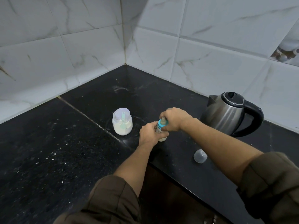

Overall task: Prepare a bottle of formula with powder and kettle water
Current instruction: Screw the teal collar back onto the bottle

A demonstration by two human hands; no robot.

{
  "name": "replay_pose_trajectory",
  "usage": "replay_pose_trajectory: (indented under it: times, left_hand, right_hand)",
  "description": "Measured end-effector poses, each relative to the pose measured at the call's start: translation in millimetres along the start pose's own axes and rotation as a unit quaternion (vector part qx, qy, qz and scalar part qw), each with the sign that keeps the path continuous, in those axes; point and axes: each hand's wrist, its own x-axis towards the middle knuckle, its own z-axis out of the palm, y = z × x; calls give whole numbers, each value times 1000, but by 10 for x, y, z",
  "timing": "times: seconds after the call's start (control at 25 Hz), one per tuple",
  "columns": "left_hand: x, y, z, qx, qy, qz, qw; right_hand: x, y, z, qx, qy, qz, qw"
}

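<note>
Two hands meet on one small translucent baby bottle [162,139], which is held upright with its base down at the black speckled stone worktop [64,151].

- Left hand [149,132]: fingers [155,126] are wrapped round the bottle's body and clamped on it.
- Right hand [174,118]: fingers [163,114] are curled down over the top and gripped on the teal screw ring [160,125]. The teat is mostly hidden under them.
- A whitish fill is seen in the bottle's lower part, below the left fingers.

Left of the fingers, apart from them, a clear plastic jar [122,126] is stood, its lower half filled with off-white powder. A pale green scoop [123,116] is lodged inside, handle up.

Right of the fingers and slightly beyond, a brushed steel electric kettle [226,113] with black lid and handle is stood. Its lid is shut and its spout is turned toward the hands.

Nearer than the fingers and to their right, a clear domed bottle cap [200,156] is laid on the worktop, just beside the right forearm.

White marbled wall tiles [80,46] are seen behind.
</note>
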Motion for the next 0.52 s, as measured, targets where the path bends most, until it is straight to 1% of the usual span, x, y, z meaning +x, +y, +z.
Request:
replay_pose_trajectory:
  times: [0.12,0.32,0.52]
  left_hand:
    - [-5,-1,8,-3,1,2,1000]
    - [18,0,8,0,-8,-3,1000]
    - [31,-14,6,1,-5,5,1000]
  right_hand:
    - [55,62,28,27,17,-24,999]
    - [120,113,-28,26,-14,-55,998]
    - [143,153,-78,86,-25,-26,996]
